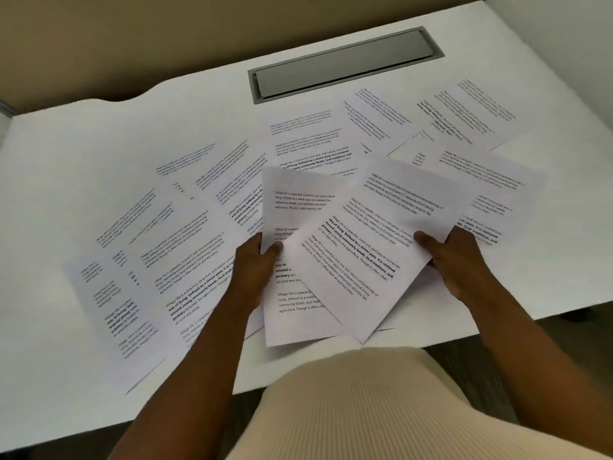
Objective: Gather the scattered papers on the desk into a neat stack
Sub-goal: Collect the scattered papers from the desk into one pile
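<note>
Many papers [185, 247] scattered on white desk [66, 134], both hands' fingers [423, 237] gripping sheets [358, 254]

Soft, even light on the white surface [99, 144]; faint shadows (print blurs toward the far edge), wide-angle bending at the borders.

Grey cable hatch [345, 63] recessed in far desk centre, lid closed; tan partition wall [132, 38] behind.
</note>
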